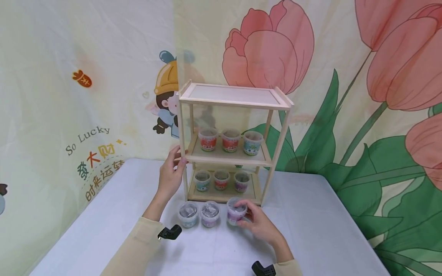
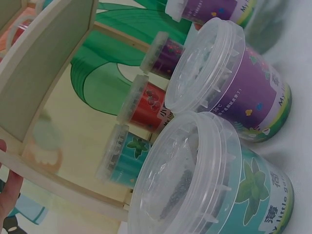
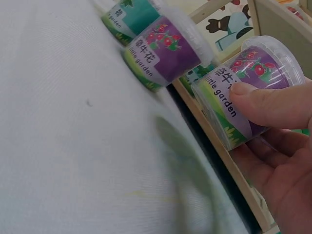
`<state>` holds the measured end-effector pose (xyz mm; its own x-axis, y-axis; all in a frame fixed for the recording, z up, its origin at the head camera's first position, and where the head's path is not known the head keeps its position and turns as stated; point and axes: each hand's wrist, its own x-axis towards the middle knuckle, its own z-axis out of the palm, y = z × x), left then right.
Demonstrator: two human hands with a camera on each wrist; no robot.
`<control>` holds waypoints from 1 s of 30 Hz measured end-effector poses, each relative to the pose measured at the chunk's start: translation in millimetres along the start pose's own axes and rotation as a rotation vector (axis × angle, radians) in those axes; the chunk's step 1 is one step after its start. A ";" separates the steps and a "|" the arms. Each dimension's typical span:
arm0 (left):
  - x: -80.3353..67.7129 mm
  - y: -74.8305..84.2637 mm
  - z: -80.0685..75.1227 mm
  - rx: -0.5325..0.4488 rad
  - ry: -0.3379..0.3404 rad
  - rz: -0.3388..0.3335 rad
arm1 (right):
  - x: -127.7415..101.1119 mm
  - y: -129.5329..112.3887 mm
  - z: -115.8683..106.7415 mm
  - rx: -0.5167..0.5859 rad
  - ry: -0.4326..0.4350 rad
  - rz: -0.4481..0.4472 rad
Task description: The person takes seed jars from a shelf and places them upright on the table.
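Pinching a purple cup (image 1: 233,217) between thumb and fingers, a person's right hand (image 1: 257,222) is holding it at the frame's lower center, in front of the rack (image 1: 235,93), while the left hand (image 1: 171,169) is gripping the left post (image 1: 185,184), probably steadying it; two more cups (image 1: 209,220) are sitting just left.

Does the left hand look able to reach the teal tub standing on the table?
Probably yes: nothing visible stands between the left hand and the teal tub, though the hand holds the shelf and would likely have to release it first.
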<state>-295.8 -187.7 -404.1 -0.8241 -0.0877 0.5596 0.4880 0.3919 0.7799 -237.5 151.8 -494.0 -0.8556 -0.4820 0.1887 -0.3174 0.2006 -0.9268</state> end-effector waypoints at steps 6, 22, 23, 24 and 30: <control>0.9 1.1 0.6 -0.005 -0.006 -0.003 | 2.5 7.6 5.3 -0.002 -0.010 -0.017; 0.3 1.5 -0.1 0.000 0.000 -0.006 | 8.1 19.7 14.6 -0.034 -0.029 -0.045; 0.1 1.6 -0.3 0.001 0.001 -0.005 | 8.1 20.4 14.9 -0.037 -0.031 -0.054; 0.0 1.4 -0.4 0.001 0.001 -0.005 | 8.2 20.8 15.2 -0.037 -0.031 -0.054; -0.2 1.4 -0.2 -0.002 -0.003 -0.007 | 8.6 21.6 16.1 -0.035 -0.031 -0.032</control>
<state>-294.9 -187.3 -403.0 -0.8283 -0.0873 0.5534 0.4830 0.3895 0.7843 -245.2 138.3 -517.6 -0.8319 -0.5148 0.2071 -0.3590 0.2147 -0.9083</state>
